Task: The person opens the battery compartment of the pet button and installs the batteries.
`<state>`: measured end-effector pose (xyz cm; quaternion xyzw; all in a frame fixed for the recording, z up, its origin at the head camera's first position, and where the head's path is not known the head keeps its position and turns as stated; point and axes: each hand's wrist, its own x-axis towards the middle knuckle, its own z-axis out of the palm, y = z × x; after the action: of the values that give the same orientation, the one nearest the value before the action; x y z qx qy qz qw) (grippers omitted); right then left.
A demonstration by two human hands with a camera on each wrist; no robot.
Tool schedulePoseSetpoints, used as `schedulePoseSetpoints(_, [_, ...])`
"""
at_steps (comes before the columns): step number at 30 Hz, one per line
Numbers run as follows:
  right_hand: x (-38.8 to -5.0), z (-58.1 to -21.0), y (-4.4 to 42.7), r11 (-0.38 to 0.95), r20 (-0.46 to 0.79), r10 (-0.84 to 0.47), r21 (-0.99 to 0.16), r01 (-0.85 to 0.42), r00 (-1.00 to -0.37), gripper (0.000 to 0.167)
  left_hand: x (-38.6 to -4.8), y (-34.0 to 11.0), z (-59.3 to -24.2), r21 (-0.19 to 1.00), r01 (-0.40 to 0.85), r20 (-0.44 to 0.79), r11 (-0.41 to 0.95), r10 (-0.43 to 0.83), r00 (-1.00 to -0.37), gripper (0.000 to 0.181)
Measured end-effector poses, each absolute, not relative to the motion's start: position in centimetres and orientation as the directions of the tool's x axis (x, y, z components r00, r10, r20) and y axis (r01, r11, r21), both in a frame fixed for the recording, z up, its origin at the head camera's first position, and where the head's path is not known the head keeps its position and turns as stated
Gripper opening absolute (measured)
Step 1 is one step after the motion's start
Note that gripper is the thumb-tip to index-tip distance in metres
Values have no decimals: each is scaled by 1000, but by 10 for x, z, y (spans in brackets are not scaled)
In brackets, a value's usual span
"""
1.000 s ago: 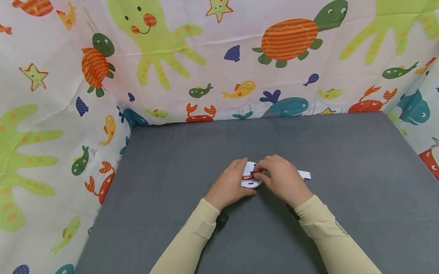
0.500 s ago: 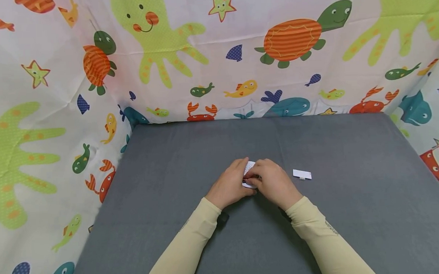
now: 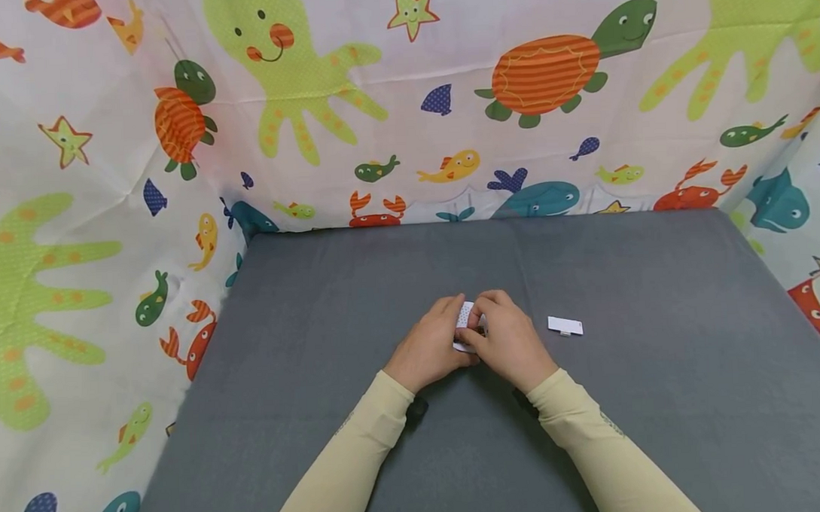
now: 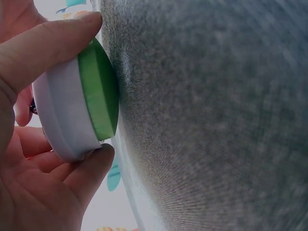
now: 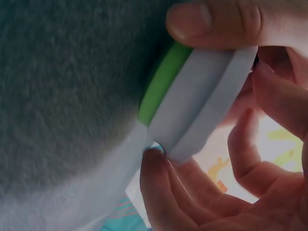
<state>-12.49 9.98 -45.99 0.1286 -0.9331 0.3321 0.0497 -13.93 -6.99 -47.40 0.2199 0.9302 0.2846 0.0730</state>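
My left hand (image 3: 423, 346) grips a round device, white with a green base (image 4: 98, 91), its thumb on the near edge and its fingers round the far edge. The device (image 3: 464, 314) is held on edge against or just above the grey cloth in the left wrist view; its perforated white face shows in the head view. Over that face, my right hand (image 3: 511, 339) pinches a small battery (image 3: 482, 331) between thumb and forefinger at the battery slot. Most of the battery and slot are hidden by the fingers. A dark end shows by a fingertip in the right wrist view.
A thin white battery cover (image 3: 565, 326) with a small tab lies on the grey cloth (image 3: 357, 288) to the right of my hands. Behind and at both sides hangs a curtain (image 3: 405, 128) printed with sea animals.
My right hand has moved left, bringing the battery down to the slot, then tilted slightly over it. The red battery in the slot is now covered by fingers. My left hand stays in place.
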Motion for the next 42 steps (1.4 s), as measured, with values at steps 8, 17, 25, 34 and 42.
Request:
schedulePoseSetpoints(8, [-127,-460,102,705,28,-167,-696,-139,-986,30,-139,-70,-473,546,409,43,732,462,-886,92])
schedulePoseSetpoints(17, [-127,-459,104,705,-11,-160,-701,-107,-987,28,-139,-69,-474,547,420,59,724,467,-882,89])
schedulePoseSetpoints(25, [-127,-459,149,755,97,-239,-608,-248,-966,17,-142,-70,-475,582,330,-40,743,431,-901,106])
schedulePoseSetpoints(34, [-121,-466,221,864,176,-152,-454,-217,-973,14,-142,-73,-471,590,283,-85,756,406,-910,109])
schedulePoseSetpoints(42, [-118,-476,230,888,145,-107,-431,-160,-984,10,-141,-70,-473,582,293,-87,758,417,-905,108])
